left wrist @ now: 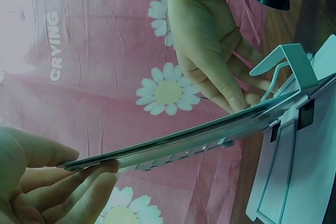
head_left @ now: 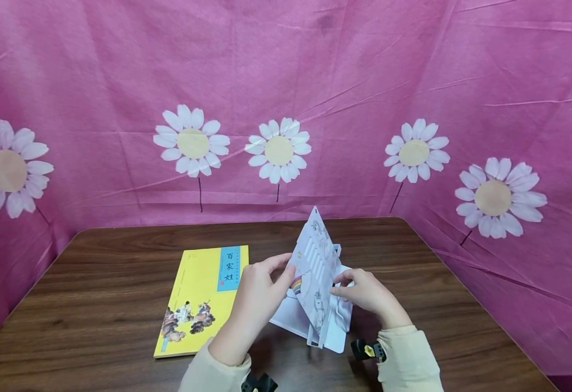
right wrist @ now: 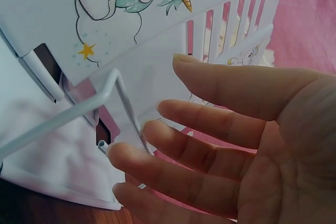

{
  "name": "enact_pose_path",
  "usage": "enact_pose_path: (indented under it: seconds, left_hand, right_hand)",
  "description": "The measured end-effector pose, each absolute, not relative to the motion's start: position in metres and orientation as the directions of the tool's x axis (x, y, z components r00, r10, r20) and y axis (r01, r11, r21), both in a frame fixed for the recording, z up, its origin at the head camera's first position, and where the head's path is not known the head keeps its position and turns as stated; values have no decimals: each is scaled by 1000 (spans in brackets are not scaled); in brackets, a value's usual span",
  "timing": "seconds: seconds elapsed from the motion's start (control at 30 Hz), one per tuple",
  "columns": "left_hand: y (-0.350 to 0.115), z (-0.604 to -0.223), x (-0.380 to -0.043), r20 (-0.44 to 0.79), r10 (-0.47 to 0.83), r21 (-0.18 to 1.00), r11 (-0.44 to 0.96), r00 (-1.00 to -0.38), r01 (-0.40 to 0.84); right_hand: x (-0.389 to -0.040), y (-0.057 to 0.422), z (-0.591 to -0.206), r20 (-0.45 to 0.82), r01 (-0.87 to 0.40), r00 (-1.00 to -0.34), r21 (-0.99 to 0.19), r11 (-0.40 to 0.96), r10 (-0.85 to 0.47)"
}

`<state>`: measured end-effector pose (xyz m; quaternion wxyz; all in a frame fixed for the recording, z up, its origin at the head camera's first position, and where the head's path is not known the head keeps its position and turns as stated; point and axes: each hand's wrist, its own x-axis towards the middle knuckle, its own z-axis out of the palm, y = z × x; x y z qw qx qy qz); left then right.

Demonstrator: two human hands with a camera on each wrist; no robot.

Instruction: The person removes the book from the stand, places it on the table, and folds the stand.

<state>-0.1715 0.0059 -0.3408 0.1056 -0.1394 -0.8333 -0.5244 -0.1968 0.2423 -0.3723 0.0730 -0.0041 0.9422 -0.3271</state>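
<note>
A white book stand (head_left: 315, 261) with unicorn, rainbow and star prints stands on the table, its slotted back panel raised at a steep tilt from the flat base (head_left: 288, 314). My left hand (head_left: 261, 288) pinches one edge of the panel between thumb and fingers, which the left wrist view confirms. On the other side, my right hand (head_left: 366, 296) is close to the lower panel. In the right wrist view its fingers (right wrist: 173, 169) are spread and loosely bent beside a bent white wire (right wrist: 79, 111). Whether they touch the panel cannot be told.
A yellow book (head_left: 198, 294) with a blue title block lies flat left of the stand, partly behind my left forearm. The dark wooden table (head_left: 99, 294) ends at a pink cloth (head_left: 315, 65) with daisy prints. Black straps with cameras sit at both wrists.
</note>
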Motion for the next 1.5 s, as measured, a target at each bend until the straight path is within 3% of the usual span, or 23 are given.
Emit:
enact_pose_path:
  seconds: [0.53,0.83,1.5]
  left_hand:
    - [-5,-343,-180,198,91,899,379,-976,218]
    - [-12,-347,-188,150,71,904,394,-986,166]
    - [-22,-352,-198,16,42,915,403,-999,32]
  right_hand:
    - [-199,246,-378,-103,24,-993,-658,753,-59]
    - [-203,248,-388,-166,93,-986,-697,711,-34]
    - [-204,245,-393,-161,123,-987,-728,674,6]
